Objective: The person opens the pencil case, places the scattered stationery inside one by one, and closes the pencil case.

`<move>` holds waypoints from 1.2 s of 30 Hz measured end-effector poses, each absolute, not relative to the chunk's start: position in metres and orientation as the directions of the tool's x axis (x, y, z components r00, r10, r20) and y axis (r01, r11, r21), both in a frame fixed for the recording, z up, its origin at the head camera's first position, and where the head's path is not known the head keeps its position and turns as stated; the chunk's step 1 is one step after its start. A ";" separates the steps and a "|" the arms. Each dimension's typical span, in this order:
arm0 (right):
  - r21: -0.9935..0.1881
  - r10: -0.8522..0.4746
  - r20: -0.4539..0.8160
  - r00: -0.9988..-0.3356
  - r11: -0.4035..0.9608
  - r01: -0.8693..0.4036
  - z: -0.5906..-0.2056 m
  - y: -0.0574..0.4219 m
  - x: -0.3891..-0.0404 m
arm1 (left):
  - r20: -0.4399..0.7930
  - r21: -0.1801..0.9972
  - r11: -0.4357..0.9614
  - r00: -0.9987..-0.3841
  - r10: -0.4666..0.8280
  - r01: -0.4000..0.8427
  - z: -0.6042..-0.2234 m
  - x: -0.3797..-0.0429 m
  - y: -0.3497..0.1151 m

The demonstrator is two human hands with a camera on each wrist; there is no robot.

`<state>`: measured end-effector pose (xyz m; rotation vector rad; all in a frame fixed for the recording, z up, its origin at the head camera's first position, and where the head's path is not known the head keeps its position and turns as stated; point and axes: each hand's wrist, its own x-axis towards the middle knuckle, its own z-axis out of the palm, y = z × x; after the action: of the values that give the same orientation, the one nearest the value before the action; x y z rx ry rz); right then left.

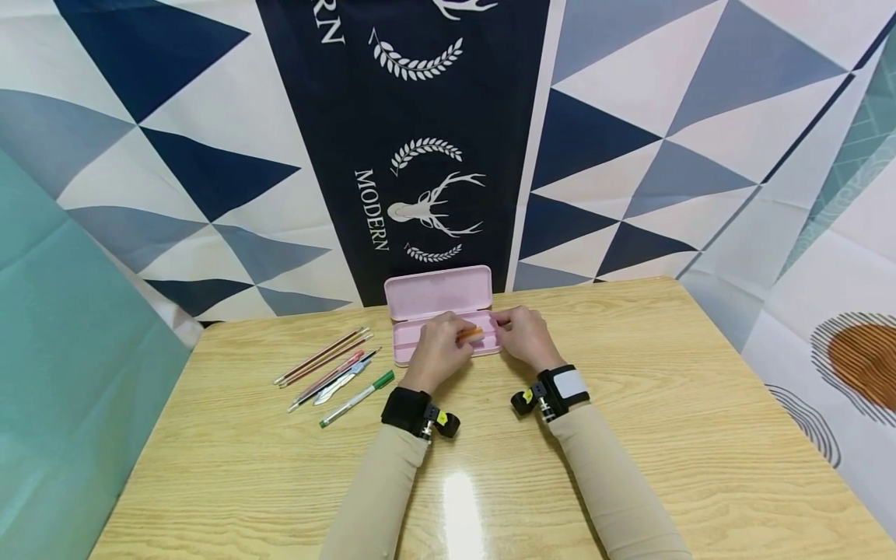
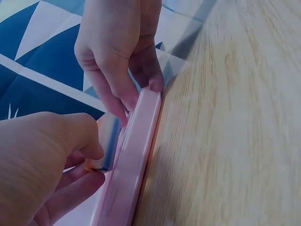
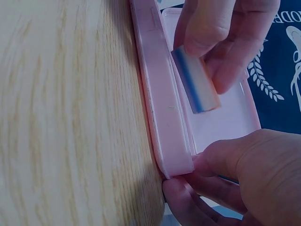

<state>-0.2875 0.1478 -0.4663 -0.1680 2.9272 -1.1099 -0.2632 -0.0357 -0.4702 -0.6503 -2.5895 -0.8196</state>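
Placing an eraser, apparently. The left hand [image 1: 439,348] pinches the eraser [image 1: 470,334] over the tray of the open pencil case [image 1: 405,336]; contact with the tray cannot be told. The right hand [image 1: 525,336] grips the case's right end. The next move likely calls for lowering the eraser, then loosening the pinch. Pencils [image 1: 323,358] lie to the left.
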 end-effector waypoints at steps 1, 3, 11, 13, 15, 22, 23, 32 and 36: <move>-0.660 -0.106 0.036 -0.994 0.744 -0.103 -0.466 0.148 -0.287 | 0.454 0.445 0.728 -0.832 0.319 0.522 -0.471 -0.264 -0.035; -0.661 -0.110 0.041 -0.993 0.742 -0.110 -0.466 0.148 -0.287 | 0.462 0.440 0.728 -0.828 0.318 0.525 -0.471 -0.264 -0.033; -0.658 -0.113 0.040 -0.993 0.744 -0.111 -0.464 0.147 -0.287 | 0.460 0.437 0.732 -0.829 0.318 0.523 -0.471 -0.265 -0.031; -0.660 -0.110 0.035 -0.993 0.744 -0.106 -0.464 0.147 -0.287 | 0.458 0.441 0.729 -0.830 0.319 0.524 -0.471 -0.265 -0.030; -0.657 -0.107 0.034 -0.994 0.747 -0.103 -0.464 0.147 -0.288 | 0.454 0.448 0.725 -0.832 0.320 0.523 -0.470 -0.265 -0.029; -0.655 -0.109 0.046 -0.993 0.747 -0.112 -0.466 0.148 -0.289 | 0.431 0.479 0.707 -0.841 0.327 0.520 -0.470 -0.265 -0.026; -0.655 -0.110 0.047 -0.993 0.747 -0.114 -0.465 0.148 -0.289 | 0.428 0.481 0.706 -0.842 0.328 0.520 -0.470 -0.265 -0.026; -0.649 -0.108 0.053 -0.993 0.751 -0.117 -0.465 0.148 -0.288 | 0.390 0.521 0.700 -0.866 0.313 0.488 -0.471 -0.266 -0.022; -0.655 -0.112 0.051 -0.992 0.746 -0.118 -0.466 0.148 -0.289 | 0.374 0.536 0.707 -0.881 0.290 0.461 -0.472 -0.265 -0.021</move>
<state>-0.2887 0.1483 -0.4655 -0.1938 2.9437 -1.1053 -0.2653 -0.0207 -0.4716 -0.5958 -2.6538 -0.9366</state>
